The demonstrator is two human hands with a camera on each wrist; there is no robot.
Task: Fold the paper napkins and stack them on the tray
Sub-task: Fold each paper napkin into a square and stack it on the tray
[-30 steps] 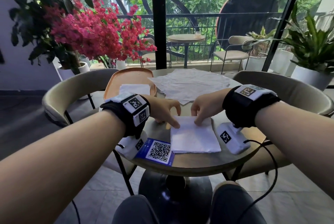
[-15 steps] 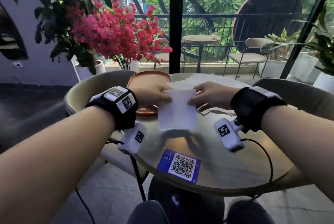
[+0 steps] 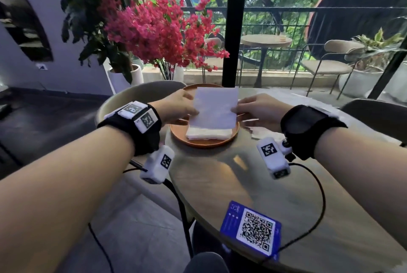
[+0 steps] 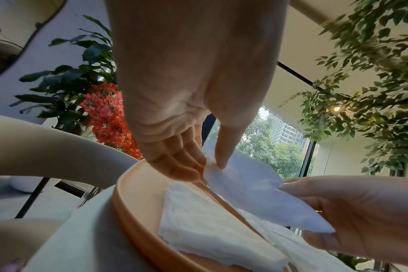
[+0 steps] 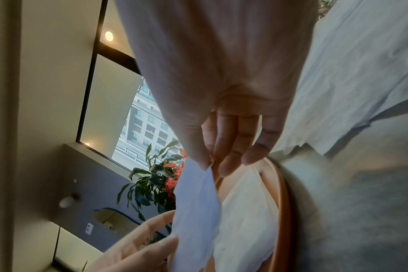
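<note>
- Left hand [image 3: 176, 107] and right hand [image 3: 257, 110] each pinch one side of a folded napkin [image 3: 214, 107]
- It hangs between them, just above the stack [image 3: 208, 134] on the tray [image 3: 178, 134]
- Loose napkins [image 5: 361, 64] lie past the right hand
- A blue card [image 3: 251, 229] sits near the table [image 3: 220, 176] edge, well behind both hands

Above the tray [image 3: 176, 134] hangs a folded napkin [image 3: 214, 107], pinched at its sides by the left hand [image 3: 176, 108] and right hand [image 3: 256, 111], with air between it and the stack [image 3: 209, 134] below. Loose napkins [image 3: 264, 133] lie just right of the tray. The near counter [image 3: 220, 176] is bare up to a QR card [image 3: 251, 229] at its edge.
</note>
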